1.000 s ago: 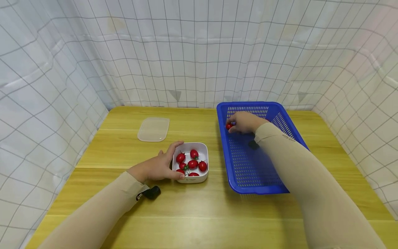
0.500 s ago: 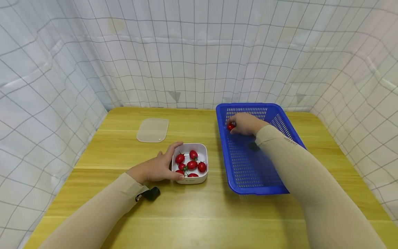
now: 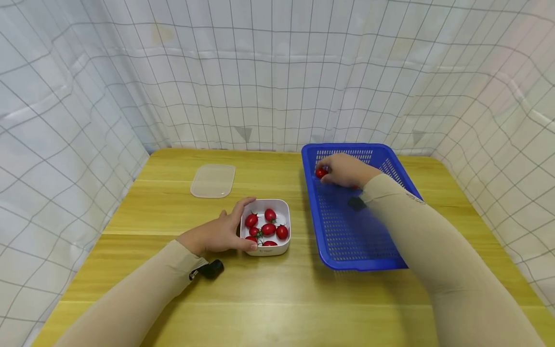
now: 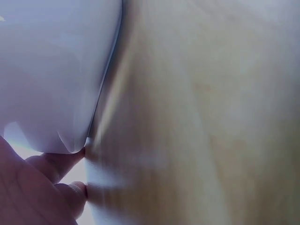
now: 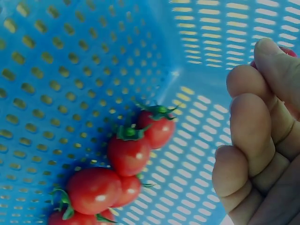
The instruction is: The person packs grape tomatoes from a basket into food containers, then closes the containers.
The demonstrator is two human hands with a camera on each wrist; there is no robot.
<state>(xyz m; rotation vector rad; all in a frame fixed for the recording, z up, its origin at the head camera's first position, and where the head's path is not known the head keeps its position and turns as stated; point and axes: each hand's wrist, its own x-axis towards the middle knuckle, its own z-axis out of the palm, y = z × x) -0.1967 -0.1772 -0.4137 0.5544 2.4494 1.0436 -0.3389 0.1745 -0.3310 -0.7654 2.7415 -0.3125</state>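
In the head view my left hand (image 3: pixel 221 235) holds a white square container (image 3: pixel 274 251), its thumb along the near side and a finger at the far corner. Several red cherry tomatoes (image 3: pixel 269 229) with green stems lie inside it. The container's smooth wall (image 4: pixel 51 70) fills the upper left of the left wrist view, fingertips at its bottom edge. My right hand (image 3: pixel 346 170) reaches into a blue perforated basket (image 3: pixel 321 246) and pinches a cherry tomato (image 3: pixel 321 172) between thumb and forefinger. In the right wrist view, the fingers mostly hide that tomato.
Several more tomatoes (image 5: pixel 129 154) lie in a row along the basket's wall and floor in the right wrist view. A translucent flat lid (image 3: pixel 213 181) rests on the wooden table (image 3: pixel 260 308) at the back left. A white gridded curtain (image 3: pixel 277 86) surrounds the table's back and sides.
My right hand, with the pinched tomato, has shifted slightly within the basket and is now a little farther forward. The left hand and the container have stayed in place.
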